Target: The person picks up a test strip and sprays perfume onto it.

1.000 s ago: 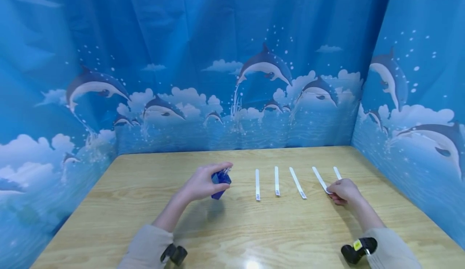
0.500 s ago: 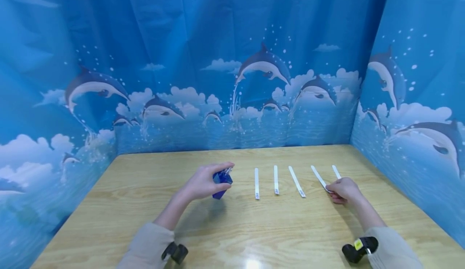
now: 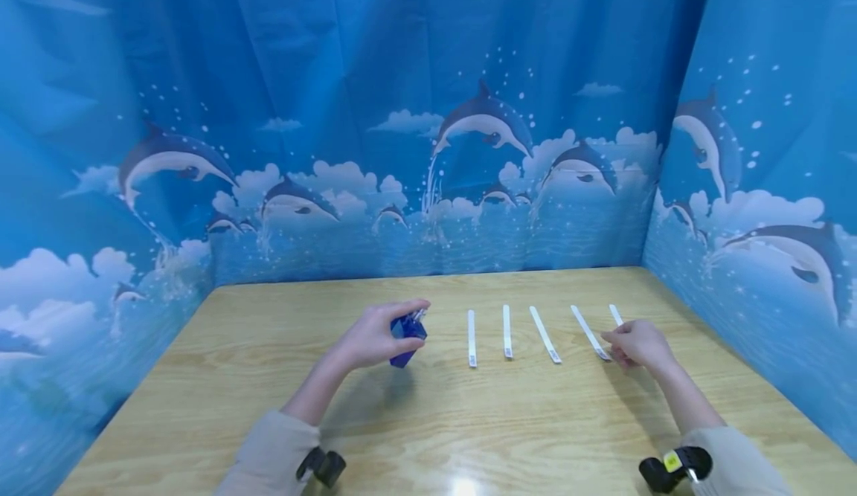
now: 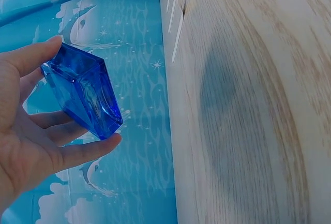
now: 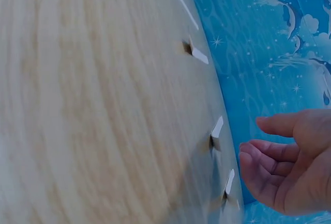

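Note:
My left hand holds a blue glass bottle above the table, thumb and fingers at its opposite ends. In the left wrist view the faceted bottle is tilted, and its spray top cannot be made out. Several white paper strips lie in a row, each with a small printed mark at its near end where visible. My right hand hovers by the near end of the fourth strip, fingers loosely bent and holding nothing. It partly hides the rightmost strip.
The wooden table spreads under both hands. A blue curtain with printed dolphins stands behind it and along the right side. A small black camera is worn on the right wrist, another on the left.
My right hand has let go of the fourth strip's near end and lifted slightly away; that end now shows on the table. The left hand keeps the bottle in about the same place.

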Tool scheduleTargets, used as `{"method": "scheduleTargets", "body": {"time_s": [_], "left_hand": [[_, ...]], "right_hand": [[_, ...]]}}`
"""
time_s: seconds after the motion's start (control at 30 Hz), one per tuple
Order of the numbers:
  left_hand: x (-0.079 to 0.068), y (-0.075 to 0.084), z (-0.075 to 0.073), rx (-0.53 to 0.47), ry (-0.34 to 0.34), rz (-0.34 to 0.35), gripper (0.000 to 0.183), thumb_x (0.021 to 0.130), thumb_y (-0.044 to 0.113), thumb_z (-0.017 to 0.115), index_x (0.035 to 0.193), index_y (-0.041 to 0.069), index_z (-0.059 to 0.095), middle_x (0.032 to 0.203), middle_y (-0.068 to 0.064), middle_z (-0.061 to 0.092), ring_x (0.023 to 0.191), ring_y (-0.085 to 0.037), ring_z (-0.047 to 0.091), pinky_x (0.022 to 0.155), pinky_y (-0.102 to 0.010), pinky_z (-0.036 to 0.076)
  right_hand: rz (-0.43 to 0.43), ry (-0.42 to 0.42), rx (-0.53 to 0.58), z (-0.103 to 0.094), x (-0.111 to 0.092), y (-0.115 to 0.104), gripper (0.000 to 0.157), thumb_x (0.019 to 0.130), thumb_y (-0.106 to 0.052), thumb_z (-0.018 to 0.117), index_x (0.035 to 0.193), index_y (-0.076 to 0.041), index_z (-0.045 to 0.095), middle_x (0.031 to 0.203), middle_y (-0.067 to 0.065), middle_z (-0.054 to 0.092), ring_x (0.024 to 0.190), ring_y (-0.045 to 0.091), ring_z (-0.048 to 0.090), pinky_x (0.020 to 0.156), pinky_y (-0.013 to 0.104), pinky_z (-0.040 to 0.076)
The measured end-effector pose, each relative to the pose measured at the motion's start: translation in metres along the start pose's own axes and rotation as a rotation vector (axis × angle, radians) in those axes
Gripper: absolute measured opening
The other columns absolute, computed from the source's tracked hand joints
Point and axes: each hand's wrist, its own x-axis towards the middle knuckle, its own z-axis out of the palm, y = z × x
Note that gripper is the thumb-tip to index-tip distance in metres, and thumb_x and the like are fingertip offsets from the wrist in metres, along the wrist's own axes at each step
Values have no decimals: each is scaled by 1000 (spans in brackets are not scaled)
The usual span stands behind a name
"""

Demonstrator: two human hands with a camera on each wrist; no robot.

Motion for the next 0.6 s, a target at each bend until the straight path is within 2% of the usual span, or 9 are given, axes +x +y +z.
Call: {"method": "scheduleTargets", "body": {"time_s": [0.13, 0.37, 0.6], "left_hand": [[0, 0, 0, -1, 2, -4, 57, 83, 27, 71, 135, 22, 49, 131, -6, 53, 113, -31, 53, 87, -47, 47], [-2, -3, 0, -6, 1, -3, 57, 83, 29, 70, 136, 22, 49, 133, -4, 52, 115, -30, 52, 89, -47, 46], [-3, -3, 0, -21, -4, -6, 57, 83, 29, 70, 136, 23, 49, 135, -4, 50, 116, -30, 51, 90, -48, 45]], "right_hand": [[-22, 17, -36, -2, 0, -10, 32, 89, -19, 58, 92, 13, 58, 67, 5, 58, 61, 14, 55, 56, 30, 51], [-80, 19, -111, 3, 6, -23, 44, 89, -25, 59, 108, 15, 58, 95, 23, 63, 79, 26, 60, 63, 35, 54], [-103, 24, -101, 14, 11, -34, 45, 88, -25, 62, 109, 14, 57, 96, 23, 63, 78, 25, 60, 63, 35, 53]]}}
